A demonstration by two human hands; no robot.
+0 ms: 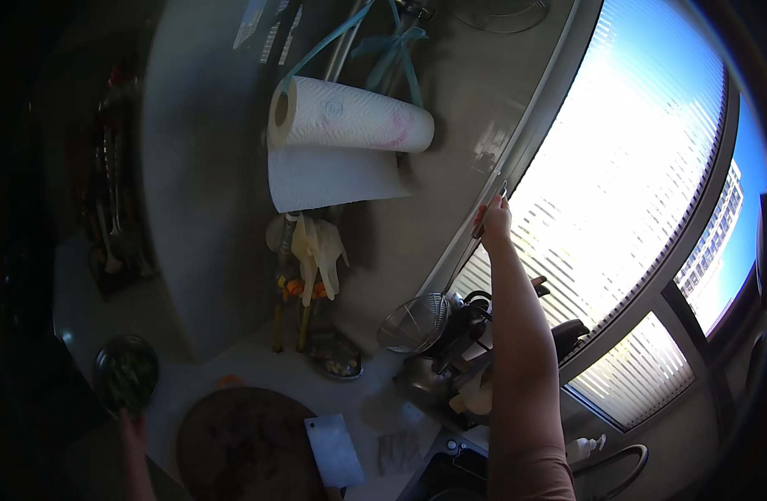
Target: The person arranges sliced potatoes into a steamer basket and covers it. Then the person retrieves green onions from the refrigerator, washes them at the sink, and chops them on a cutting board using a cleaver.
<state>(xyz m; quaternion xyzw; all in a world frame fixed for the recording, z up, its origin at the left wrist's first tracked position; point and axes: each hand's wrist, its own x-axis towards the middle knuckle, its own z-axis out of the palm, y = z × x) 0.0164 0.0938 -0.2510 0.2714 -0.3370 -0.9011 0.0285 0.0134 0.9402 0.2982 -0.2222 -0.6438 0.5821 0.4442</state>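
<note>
At the lower left, my left hand [132, 423] grips the near rim of a round bowl [125, 376] filled with green vegetables. My right arm stretches up on the right, and my right hand [496, 222] is closed around a slim utensil [479, 230] with a metal tip, beside the window frame. What kind of utensil it is cannot be told. A round wooden chopping board [246, 438] lies on the counter between my arms. Over its right edge rests a cleaver's broad metal blade [335, 451]. A paper towel roll [358, 119] hangs above by blue ribbon.
Pale gloves [318, 257] hang below the roll, near pipes with orange valve handles [302, 288]. A wire strainer [415, 322], a metal pot [424, 379] and other cookware crowd the window side. A small tray [336, 360], a cloth [399, 452], a sink [452, 470] and a curved faucet [634, 460] are nearby.
</note>
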